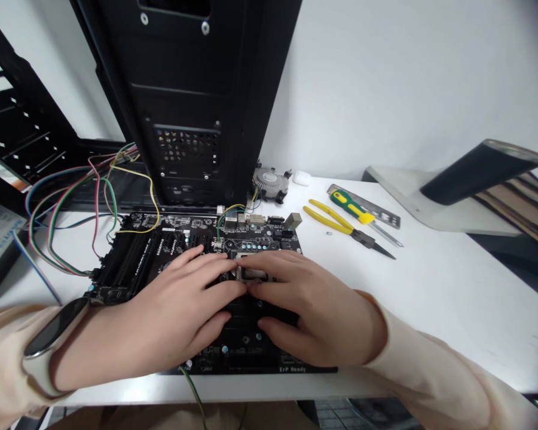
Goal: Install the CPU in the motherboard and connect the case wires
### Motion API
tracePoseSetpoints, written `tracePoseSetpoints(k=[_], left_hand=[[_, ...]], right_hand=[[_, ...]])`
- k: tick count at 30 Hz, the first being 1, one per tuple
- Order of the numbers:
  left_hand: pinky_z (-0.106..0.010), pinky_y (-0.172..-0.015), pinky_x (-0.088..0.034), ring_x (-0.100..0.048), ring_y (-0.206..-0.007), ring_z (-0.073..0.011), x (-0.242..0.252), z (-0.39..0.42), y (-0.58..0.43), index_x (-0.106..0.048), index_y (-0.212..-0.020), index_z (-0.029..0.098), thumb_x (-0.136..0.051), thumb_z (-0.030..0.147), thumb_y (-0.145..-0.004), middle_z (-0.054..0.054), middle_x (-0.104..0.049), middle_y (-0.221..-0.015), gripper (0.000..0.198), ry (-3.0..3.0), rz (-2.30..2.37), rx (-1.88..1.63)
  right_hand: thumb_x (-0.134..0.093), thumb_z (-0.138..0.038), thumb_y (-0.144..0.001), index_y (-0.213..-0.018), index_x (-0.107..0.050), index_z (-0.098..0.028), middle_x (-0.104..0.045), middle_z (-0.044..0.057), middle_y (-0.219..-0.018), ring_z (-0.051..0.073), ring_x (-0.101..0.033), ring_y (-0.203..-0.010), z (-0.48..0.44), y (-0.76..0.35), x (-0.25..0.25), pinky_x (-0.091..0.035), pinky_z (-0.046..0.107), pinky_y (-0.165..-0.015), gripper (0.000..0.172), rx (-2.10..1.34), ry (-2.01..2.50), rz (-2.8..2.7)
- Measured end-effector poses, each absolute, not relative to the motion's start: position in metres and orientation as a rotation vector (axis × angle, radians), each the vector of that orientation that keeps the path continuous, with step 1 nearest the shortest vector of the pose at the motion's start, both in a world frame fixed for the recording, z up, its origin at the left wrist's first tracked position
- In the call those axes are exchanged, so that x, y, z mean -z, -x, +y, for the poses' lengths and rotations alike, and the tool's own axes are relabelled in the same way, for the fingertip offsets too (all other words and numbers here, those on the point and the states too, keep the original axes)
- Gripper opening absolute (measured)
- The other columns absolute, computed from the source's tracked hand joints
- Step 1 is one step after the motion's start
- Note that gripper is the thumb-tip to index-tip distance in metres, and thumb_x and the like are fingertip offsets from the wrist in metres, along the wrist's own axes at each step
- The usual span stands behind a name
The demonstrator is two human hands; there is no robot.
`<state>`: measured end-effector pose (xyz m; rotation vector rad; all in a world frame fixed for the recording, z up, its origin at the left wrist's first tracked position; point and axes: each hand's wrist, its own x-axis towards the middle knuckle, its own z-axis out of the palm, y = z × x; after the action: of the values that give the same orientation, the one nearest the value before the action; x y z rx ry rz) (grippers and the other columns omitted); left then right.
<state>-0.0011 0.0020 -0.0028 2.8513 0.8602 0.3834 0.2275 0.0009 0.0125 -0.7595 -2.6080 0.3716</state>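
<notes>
A black motherboard (296,357) lies flat on the white desk with both of my hands over it. My left hand (183,307), with a wristband on the wrist, has its fingers stretched out and the fingertips at the left side of the metal-framed CPU socket (254,274). From the other side my right hand (311,307) reaches to the same socket, fingers extended and fingertips at its edge. The two hands' fingertips nearly meet there. Neither hand shows an object in its grasp. Fingers partly cover the socket, so its inside is only partly seen.
Behind the board stands a black computer case (186,98). Coloured cables (54,236) run to the board's left end. A cooling fan (271,183) sits beside the case. Yellow-handled pliers (362,237), a green-and-yellow screwdriver (350,205) and a slotted metal plate (388,217) lie at right.
</notes>
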Motion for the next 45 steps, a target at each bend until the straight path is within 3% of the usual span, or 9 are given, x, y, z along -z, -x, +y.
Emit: tracePoseSetpoints(k=[9,17,30,35,40,45], left_hand=[[-0.036,-0.107,-0.04,-0.053,-0.118,-0.02,0.003,0.005,-0.002,-0.064,-0.11,0.017,-0.043,0.016,-0.09,-0.009,-0.061,-0.124,0.028,-2.834,0.779,-0.545],[-0.04,-0.104,-0.044,-0.056,-0.117,-0.0234,0.002,0.004,-0.003,-0.069,-0.105,0.018,-0.043,0.014,-0.088,-0.011,-0.063,-0.122,0.031,-2.831,0.796,-0.486],[-0.049,-0.102,-0.044,-0.053,-0.123,-0.03,0.005,0.0,0.0,-0.067,-0.112,0.015,-0.043,0.019,-0.09,-0.015,-0.06,-0.129,0.033,-2.957,0.838,-0.442],[-0.055,-0.107,-0.036,-0.051,-0.125,-0.029,0.007,-0.001,0.001,-0.066,-0.115,0.02,-0.045,0.026,-0.092,-0.01,-0.06,-0.129,0.032,-2.912,0.864,-0.367],[-0.054,-0.108,-0.035,-0.053,-0.122,-0.0271,0.007,0.0,0.0,-0.065,-0.114,0.016,-0.042,0.025,-0.094,-0.012,-0.065,-0.118,0.033,-2.911,0.853,-0.356],[-0.05,-0.111,-0.032,-0.052,-0.123,-0.0259,0.007,0.001,-0.001,-0.063,-0.117,0.016,-0.042,0.026,-0.093,-0.011,-0.064,-0.119,0.033,-2.903,0.864,-0.348]], right_hand=[[-0.064,-0.031,-0.078,-0.097,-0.069,-0.009,-0.056,0.021,-0.126,0.031,-0.058,-0.109,0.004,-0.229,-0.009,-0.049,0.049,-0.093,0.029,-0.395,0.726,-2.665],[-0.068,-0.035,-0.076,-0.099,-0.071,-0.009,-0.056,0.02,-0.126,0.032,-0.057,-0.11,0.009,-0.23,-0.005,-0.048,0.05,-0.093,0.034,-0.406,0.726,-2.704],[-0.061,-0.034,-0.082,-0.096,-0.071,-0.01,-0.06,0.019,-0.121,0.03,-0.058,-0.108,0.008,-0.227,-0.001,-0.05,0.048,-0.091,0.03,-0.287,0.724,-2.7],[-0.055,-0.036,-0.088,-0.091,-0.072,-0.01,-0.066,0.016,-0.113,0.029,-0.063,-0.101,0.011,-0.227,0.004,-0.054,0.046,-0.086,0.032,-0.166,0.645,-2.636],[-0.052,-0.033,-0.09,-0.08,-0.073,-0.012,-0.07,0.013,-0.101,0.026,-0.065,-0.097,0.011,-0.227,0.002,-0.054,0.042,-0.088,0.031,-0.21,0.608,-2.614],[-0.055,-0.033,-0.088,-0.083,-0.073,-0.013,-0.069,0.012,-0.105,0.029,-0.062,-0.105,0.01,-0.226,0.002,-0.054,0.045,-0.089,0.028,-0.213,0.636,-2.644]])
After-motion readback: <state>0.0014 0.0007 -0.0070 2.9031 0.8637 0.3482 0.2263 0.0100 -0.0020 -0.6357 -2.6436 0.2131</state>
